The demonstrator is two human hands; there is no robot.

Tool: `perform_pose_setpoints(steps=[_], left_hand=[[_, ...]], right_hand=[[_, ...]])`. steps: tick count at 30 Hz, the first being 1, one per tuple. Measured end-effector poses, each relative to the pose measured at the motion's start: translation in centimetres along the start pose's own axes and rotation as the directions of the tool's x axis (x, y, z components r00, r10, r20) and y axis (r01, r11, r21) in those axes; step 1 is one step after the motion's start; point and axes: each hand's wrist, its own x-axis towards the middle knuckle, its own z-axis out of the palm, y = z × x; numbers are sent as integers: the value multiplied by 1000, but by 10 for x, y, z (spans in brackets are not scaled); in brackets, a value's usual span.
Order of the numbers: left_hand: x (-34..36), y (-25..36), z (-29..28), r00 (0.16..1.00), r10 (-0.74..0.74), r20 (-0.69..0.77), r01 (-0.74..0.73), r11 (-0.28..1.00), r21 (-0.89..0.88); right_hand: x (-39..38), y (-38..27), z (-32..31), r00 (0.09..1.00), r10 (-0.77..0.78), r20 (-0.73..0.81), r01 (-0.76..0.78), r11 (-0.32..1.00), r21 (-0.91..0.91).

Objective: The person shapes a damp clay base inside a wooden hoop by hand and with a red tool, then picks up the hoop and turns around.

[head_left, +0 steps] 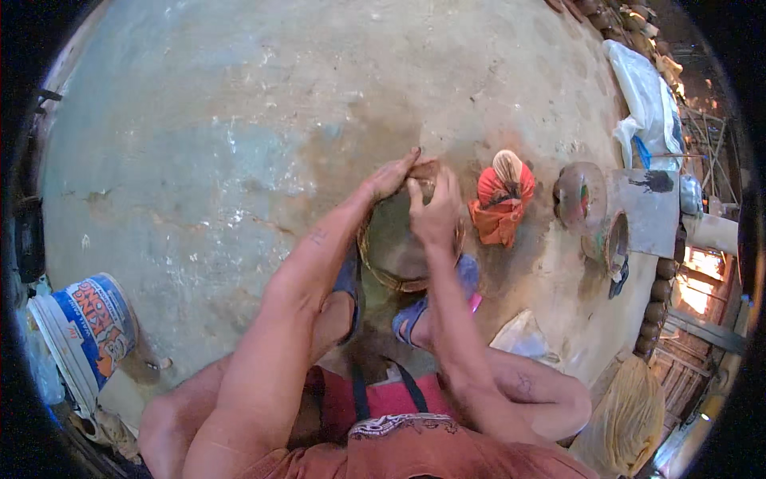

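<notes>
I sit low on a concrete floor with a round woven basket-like tray (392,278) between my feet. My left hand (391,176) lies flat with fingers stretched against a brown lump of clay (424,170) at the tray's far rim. My right hand (435,209) is curled around the near side of the same lump, fingers bent over it. Both forearms reach forward over the tray. My feet wear blue sandals (348,281) on either side of the tray.
An orange cloth bundle (501,199) sits right of the tray. Round clay pots (580,195) and a grey slab (650,209) lie further right. A blue and white bucket (89,327) stands at the left. A white plastic sack (648,104) and a straw-coloured bundle (626,411) lie at the right.
</notes>
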Motion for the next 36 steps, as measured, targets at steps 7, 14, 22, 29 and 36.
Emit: perform_pose_setpoints(steps=[7, 14, 22, 29, 36], left_hand=[[-9, 5, 3, 1000, -19, -15, 20, 999, 39], [-1, -3, 5, 991, 111, -69, -90, 964, 251], [1, -9, -5, 993, 95, -64, -59, 905, 421], [-3, -1, -4, 1000, 14, 17, -20, 938, 345], [-6, 2, 7, 996, 86, 1, -79, 910, 406]], right_hand=[[31, -5, -27, 825, 49, 564, 213, 896, -390], [40, 5, -4, 799, 235, 554, 144, 820, -554], [47, -2, 2, 791, 302, 532, 100, 794, -599], [44, 31, -18, 724, 385, 572, -35, 850, -526], [46, 19, -23, 785, 442, 434, -133, 805, -578]])
